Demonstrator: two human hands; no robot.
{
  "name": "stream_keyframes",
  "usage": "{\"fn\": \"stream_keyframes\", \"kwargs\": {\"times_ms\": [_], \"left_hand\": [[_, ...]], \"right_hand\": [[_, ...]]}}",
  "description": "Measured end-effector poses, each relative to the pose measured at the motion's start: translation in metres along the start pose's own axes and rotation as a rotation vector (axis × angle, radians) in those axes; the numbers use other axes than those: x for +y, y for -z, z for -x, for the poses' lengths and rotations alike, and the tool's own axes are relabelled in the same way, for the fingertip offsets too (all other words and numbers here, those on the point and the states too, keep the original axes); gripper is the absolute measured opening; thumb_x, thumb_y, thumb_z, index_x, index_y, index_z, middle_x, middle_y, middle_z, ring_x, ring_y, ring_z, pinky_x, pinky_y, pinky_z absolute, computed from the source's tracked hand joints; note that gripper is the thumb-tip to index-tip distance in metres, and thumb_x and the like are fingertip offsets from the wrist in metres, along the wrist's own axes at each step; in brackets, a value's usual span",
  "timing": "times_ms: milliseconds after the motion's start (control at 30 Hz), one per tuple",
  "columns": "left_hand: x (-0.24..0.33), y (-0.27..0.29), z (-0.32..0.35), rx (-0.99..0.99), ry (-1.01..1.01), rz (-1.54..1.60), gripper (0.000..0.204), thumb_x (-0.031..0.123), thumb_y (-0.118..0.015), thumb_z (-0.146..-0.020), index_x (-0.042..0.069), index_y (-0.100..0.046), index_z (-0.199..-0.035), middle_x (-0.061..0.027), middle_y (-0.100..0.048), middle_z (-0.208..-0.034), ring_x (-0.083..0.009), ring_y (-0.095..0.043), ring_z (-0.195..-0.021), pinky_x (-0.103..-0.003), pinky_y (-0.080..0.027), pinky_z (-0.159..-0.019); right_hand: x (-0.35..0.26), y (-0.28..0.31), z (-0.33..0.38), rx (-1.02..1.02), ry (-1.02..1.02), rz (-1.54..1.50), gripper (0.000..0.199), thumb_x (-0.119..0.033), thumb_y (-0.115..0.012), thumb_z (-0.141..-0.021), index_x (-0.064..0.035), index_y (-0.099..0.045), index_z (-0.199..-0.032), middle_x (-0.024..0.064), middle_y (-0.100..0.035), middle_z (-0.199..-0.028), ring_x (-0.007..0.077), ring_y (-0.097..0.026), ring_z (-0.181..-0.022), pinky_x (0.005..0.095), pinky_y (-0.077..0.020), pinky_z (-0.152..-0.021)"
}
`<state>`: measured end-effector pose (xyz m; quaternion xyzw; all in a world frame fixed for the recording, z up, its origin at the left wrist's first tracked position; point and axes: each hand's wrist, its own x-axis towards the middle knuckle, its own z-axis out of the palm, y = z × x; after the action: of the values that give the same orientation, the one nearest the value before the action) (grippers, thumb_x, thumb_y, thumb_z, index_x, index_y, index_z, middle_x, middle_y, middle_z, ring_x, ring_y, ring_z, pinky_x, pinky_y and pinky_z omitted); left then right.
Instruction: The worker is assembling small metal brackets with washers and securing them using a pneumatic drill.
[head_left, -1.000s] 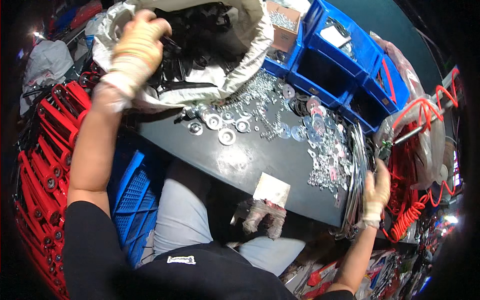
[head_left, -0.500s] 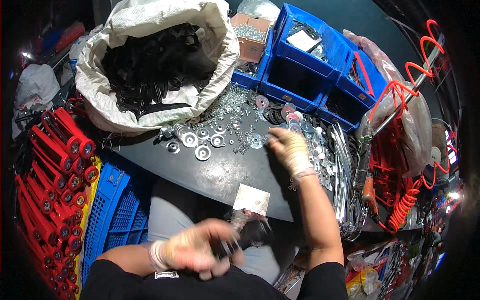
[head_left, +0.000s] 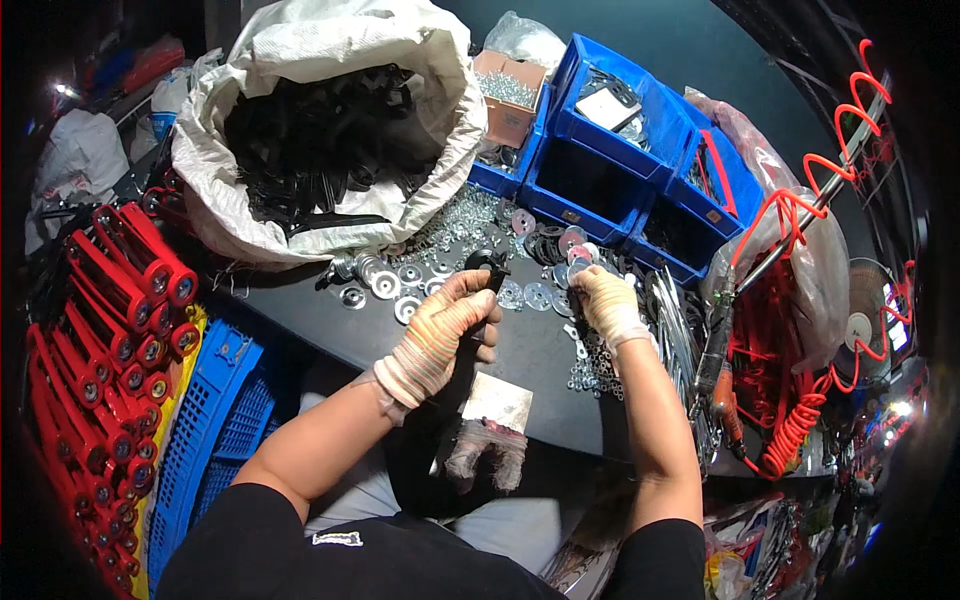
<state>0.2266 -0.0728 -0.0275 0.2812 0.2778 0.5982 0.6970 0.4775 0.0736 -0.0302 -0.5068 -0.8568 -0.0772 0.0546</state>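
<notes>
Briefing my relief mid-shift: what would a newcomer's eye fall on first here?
First, the white sack of black parts, upper left. Then the red parts stacked at far left and the coiled red hose at right. Centrally, the left hand holds a black piece.

No legible text, brands or numbers in the head view. Candidates: white patch [head_left: 337, 539] on the chest of the black T-shirt [head_left: 400, 560], any lettering too small to resolve; one small tan tag [head_left: 571, 215] on the front lip of a blue stacking bin [head_left: 597, 212], another tan tag [head_left: 713, 215] on the blue bin to its right [head_left: 693, 198], both just blobs at this resolution. Bright panel [head_left: 893, 315] near the far right edge: lit, content too small and blurred to make out.
</notes>
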Motion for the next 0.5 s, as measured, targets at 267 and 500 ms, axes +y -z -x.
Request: {"fn": "stream_keyframes", "kwargs": {"times_ms": [267, 500], "left_hand": [[-0.002, -0.011, 0.013, 0.014, -0.116, -0.225, 0.039, 0.021, -0.060, -0.091, 0.005, -0.051, -0.126, -0.0025, -0.059, -0.093, -0.0092, -0.054, -0.077, -0.022, -0.047, -0.063], [-0.018, -0.029, 0.027, -0.046, -0.525, -0.701, 0.032, 0.016, -0.065, -0.088, -0.003, -0.062, -0.112, -0.0052, -0.061, -0.091, -0.0096, -0.055, -0.080, -0.024, -0.046, -0.070]], "right_hand": [[-0.104, 0.054, 0.062, 0.029, -0.246, -1.532, 0.029, -0.011, -0.070, -0.081, 0.0024, -0.060, -0.106, 0.0058, -0.064, -0.089, 0.0120, -0.058, -0.078, 0.0255, -0.0483, -0.068], [-0.158, 0.064, 0.109, 0.403, -0.362, -1.957, 0.017, -0.012, -0.071, -0.081, -0.0004, -0.061, -0.090, 0.0046, -0.062, -0.071, 0.0101, -0.056, -0.056, 0.0224, -0.0456, -0.048]]}}
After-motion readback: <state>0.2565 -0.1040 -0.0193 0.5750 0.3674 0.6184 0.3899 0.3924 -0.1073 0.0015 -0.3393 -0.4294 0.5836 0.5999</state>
